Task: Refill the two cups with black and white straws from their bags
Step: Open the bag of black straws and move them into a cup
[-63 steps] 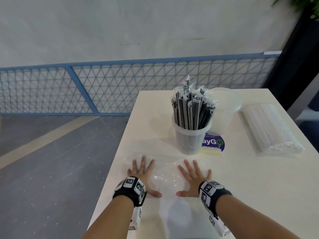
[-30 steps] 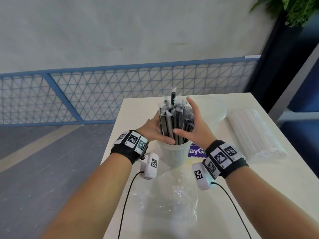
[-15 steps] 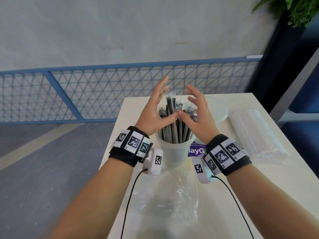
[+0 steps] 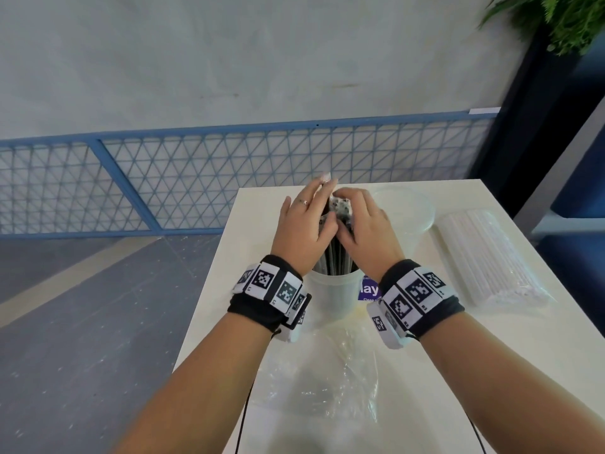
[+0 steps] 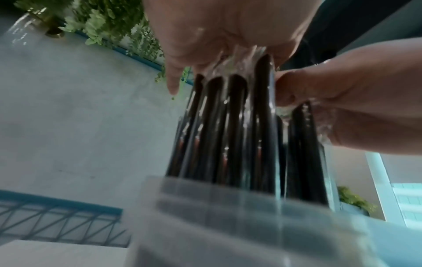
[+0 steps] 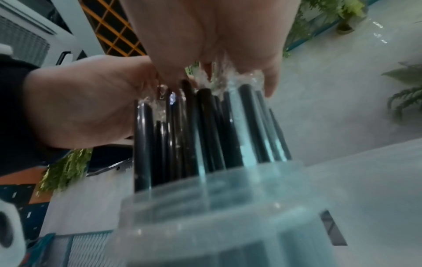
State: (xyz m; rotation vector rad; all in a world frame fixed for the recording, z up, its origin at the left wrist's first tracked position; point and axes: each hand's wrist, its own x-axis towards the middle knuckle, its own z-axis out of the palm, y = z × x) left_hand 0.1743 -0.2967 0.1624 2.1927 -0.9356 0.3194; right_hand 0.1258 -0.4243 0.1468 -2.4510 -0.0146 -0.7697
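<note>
A clear plastic cup stands mid-table, packed with wrapped black straws. Both hands are on the straw tops. My left hand leans against the left side with its fingers nearly straight. My right hand curls its fingers over the tops from the right. In the left wrist view my left palm presses the crinkled wrapper ends above the black straws. In the right wrist view my right hand cups the black straws. A second clear cup stands behind, with nothing visible in it. The bag of white straws lies at the right.
An emptied clear plastic bag lies flat on the white table between my forearms. A purple label shows beside the cup. The table's left edge drops to the grey floor. A blue mesh fence runs behind.
My hands left the flattened bag and rose to the cup. They spread around the straws, then came down and closed in over the straw tops.
</note>
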